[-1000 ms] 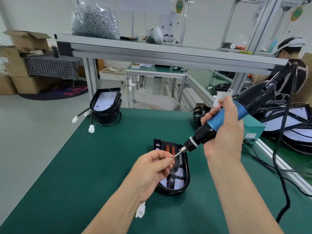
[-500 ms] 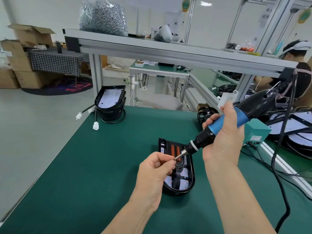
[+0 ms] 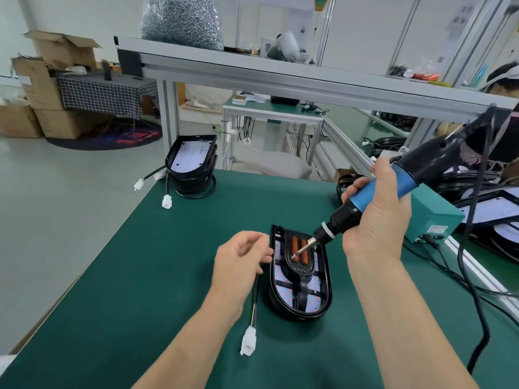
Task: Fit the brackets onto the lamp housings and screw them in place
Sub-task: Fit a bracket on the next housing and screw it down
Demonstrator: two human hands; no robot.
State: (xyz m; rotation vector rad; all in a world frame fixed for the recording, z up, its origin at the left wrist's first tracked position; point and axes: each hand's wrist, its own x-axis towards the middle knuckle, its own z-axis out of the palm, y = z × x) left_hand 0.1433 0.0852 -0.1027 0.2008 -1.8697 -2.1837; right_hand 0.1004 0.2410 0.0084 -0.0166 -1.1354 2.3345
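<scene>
1 lamp housing [image 3: 327, 276] holds 1 bracket [image 3: 302, 287]; left hand [image 3: 238, 262] loosely spread, right hand [image 3: 376, 220] gripping 1 screwdriver [image 3: 362, 196].

Left hand [image 3: 241, 265] loosely curled, empty, just left of the lamp housing [image 3: 327, 287]; right hand [image 3: 376, 220], raised above its far end, grips the screwdriver [image 3: 338, 220]; both forearms reach forward.

Bright, even, diffuse light fills the scene and washes out the pale wall far behind the lamp housing [image 3: 298, 314]. Only a soft, faint shadow lies on the green counter [image 3: 140, 276] just beside the housing's rim, which carries a dull sheen. The left hand [image 3: 238, 265] beside it is slightly blurred. Above it, small highlights glint on the electric screwdriver [image 3: 438, 157]. Far behind it, the shelf rail [image 3: 280, 77] bows slightly with wide-angle distortion.
</scene>
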